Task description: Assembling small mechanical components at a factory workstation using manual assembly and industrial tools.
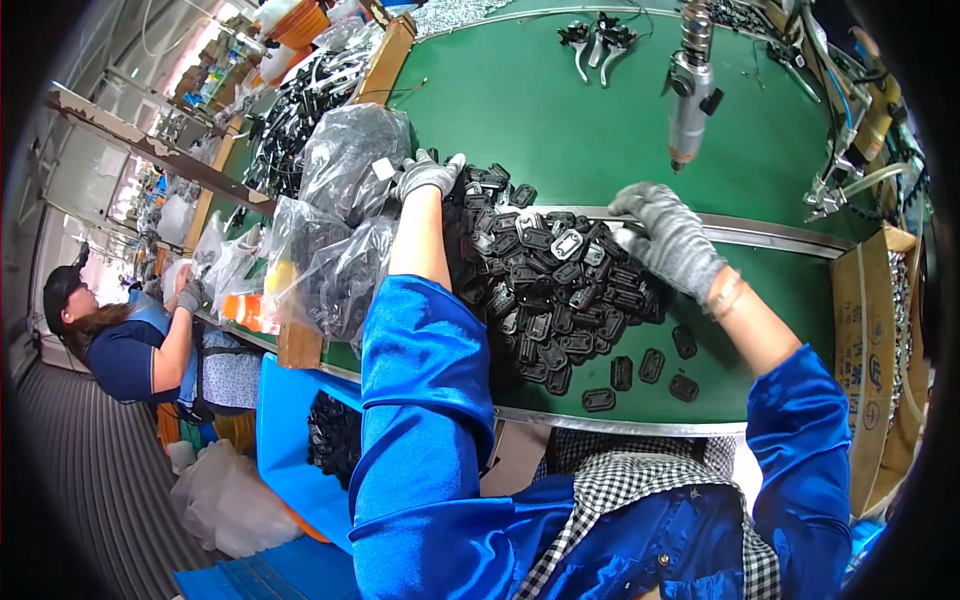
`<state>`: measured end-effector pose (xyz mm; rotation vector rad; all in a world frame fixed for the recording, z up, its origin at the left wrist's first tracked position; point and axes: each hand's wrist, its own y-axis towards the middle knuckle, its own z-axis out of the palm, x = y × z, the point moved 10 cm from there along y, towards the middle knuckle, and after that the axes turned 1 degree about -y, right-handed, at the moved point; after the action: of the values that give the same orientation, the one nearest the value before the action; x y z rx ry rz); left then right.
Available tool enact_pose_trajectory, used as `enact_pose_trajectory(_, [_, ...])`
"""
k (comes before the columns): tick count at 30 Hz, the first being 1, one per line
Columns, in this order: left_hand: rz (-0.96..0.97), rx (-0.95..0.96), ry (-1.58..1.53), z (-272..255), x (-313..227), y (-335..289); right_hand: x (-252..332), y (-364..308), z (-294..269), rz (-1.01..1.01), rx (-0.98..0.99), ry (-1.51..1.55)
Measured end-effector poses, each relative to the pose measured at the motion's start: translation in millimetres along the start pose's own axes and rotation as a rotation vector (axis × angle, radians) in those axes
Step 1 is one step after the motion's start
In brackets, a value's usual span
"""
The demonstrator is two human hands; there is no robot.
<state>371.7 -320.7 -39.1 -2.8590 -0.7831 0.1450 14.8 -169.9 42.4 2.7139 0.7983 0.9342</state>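
A heap of small black plastic covers (560,270), flat and with cut corners, lies on the green bench; several have slid off singly at its near right side. My left hand (427,176), in a grey knit glove, rests at the heap's far left edge beside a clear plastic bag (355,160). Its fingers are apart, with nothing seen in them. Over the heap's right edge is my right hand (668,238), gloved the same way. Its fingers are loosely bent with the thumb apart, and I see nothing held; the palm side is hidden.
A powered screwdriver (688,115) hangs over the green bench (490,85). Brake lever assemblies (600,45) lie at the back. A metal rail (770,236) crosses the bench; a cardboard box (862,350) stands right. Lower left is a blue bin (290,420); a co-worker (140,345) works farther left.
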Motion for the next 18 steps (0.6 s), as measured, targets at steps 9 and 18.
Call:
enact_pose_trajectory(9, [0.114, 0.044, -0.033, -1.4, -8.1, 17.5, -2.4, 114.0, 89.7, 0.172, 0.314, -0.065])
enact_pose_trajectory(18, [0.364, 0.2, -0.106, -0.3, -23.7, 14.0, -32.8, 165.5, 153.2, 0.407, 0.559, -0.214])
